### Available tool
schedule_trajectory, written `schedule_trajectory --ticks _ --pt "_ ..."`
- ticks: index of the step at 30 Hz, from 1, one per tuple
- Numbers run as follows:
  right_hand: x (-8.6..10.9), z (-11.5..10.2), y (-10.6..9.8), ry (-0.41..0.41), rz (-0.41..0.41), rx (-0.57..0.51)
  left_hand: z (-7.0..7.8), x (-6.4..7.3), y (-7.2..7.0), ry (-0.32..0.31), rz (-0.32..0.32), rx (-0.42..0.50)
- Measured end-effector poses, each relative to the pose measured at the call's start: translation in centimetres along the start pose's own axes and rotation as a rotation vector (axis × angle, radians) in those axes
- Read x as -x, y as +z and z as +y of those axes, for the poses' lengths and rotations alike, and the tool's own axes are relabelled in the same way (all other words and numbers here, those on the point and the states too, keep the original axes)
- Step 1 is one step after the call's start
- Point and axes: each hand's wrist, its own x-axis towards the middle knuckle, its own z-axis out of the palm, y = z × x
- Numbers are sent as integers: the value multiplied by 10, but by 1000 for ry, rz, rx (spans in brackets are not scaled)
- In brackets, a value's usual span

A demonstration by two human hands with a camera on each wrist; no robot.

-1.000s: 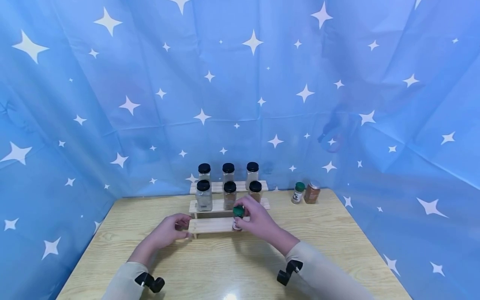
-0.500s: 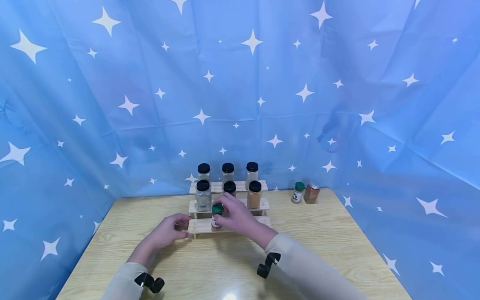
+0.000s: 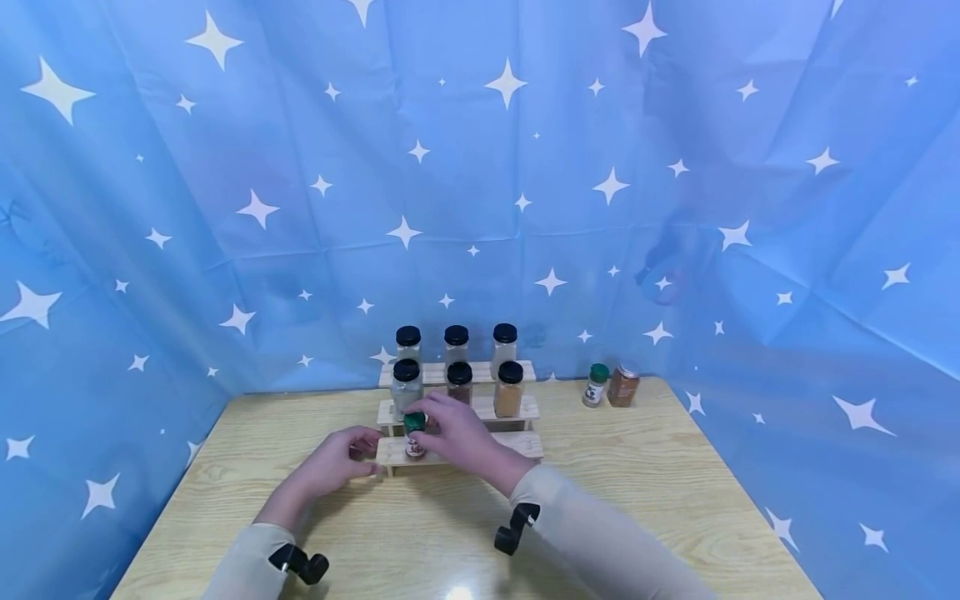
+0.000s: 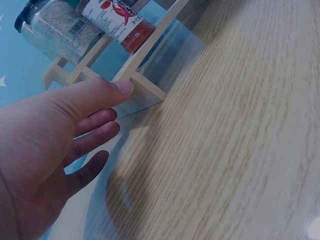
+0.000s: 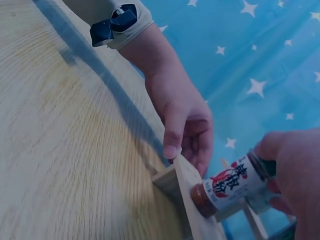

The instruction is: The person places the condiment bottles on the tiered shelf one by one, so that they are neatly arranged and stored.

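Observation:
A three-tier wooden spice rack (image 3: 480,446) stands at the middle of the table. My right hand (image 3: 457,433) pinches a spice jar (image 5: 231,185) by its green cap, near the left end of the lowest shelf. The jar has a white label with red chillies and reddish powder at its base; it looks upright, its bottom at the shelf surface. My left hand (image 3: 337,461) holds the left end of that shelf, thumb (image 4: 124,87) on the front corner, other fingers loosely curved on the far side. Its index finger is mostly hidden in the left wrist view.
Black-capped jars stand on the upper two shelves, such as the grey-filled jar (image 3: 406,387) and the orange-filled jar (image 3: 507,392). Farther right on the table are a green-capped jar (image 3: 596,386) and a brown jar (image 3: 624,387). A blue starry curtain (image 3: 480,167) hangs behind.
My right hand has carried the green-capped jar leftward along the lowest shelf, from right of the middle to near its left end. The left hand stays at the rack's end.

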Motion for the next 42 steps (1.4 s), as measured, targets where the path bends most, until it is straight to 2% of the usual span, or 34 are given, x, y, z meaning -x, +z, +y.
schedule_trajectory --ticks 11,25,35,42 --pt "1 2 15 76 70 -57 1 -1 2 -14 0 -3" --pt "2 4 25 49 142 -58 -1 -1 2 -4 0 -2" --pt "1 3 24 61 131 -48 -2 -1 1 5 -3 7" --pt "8 -2 16 37 147 -118 -1 0 1 12 1 1"
